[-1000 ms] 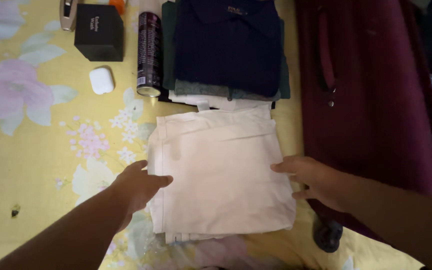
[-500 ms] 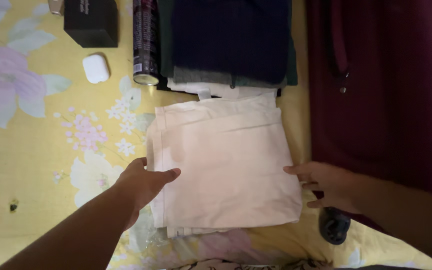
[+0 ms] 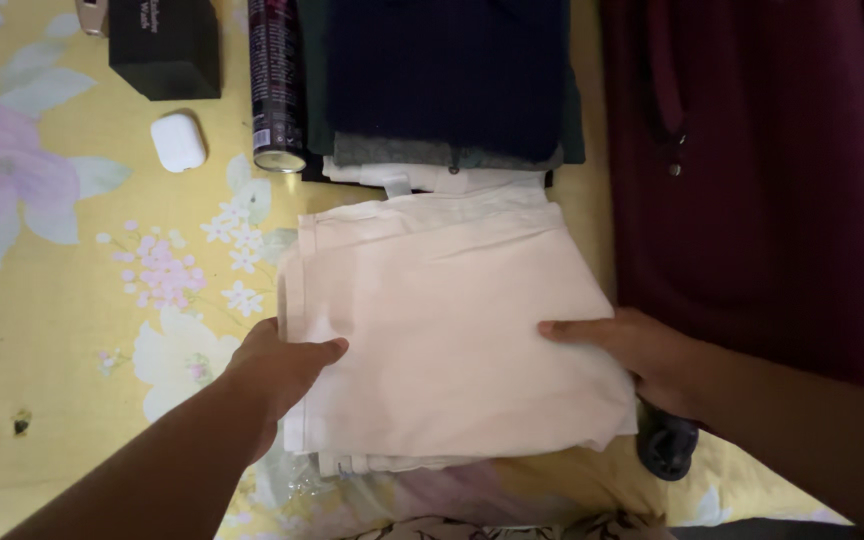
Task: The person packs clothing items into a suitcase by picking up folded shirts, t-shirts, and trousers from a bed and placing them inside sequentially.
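A folded cream-white garment lies on a yellow flowered bedsheet. My left hand grips its left edge, thumb on top and fingers tucked under. My right hand holds its right edge, thumb lying across the cloth. Just beyond it is a stack of folded clothes with a dark navy piece on top and grey and white layers beneath.
A maroon suitcase fills the right side, with a black wheel by my right wrist. A dark spray can, a small white earbud case and a black box lie at the upper left.
My right hand has moved in from beside the garment and now holds its right edge. The garment's right side has bunched slightly. The view has shifted a little downward.
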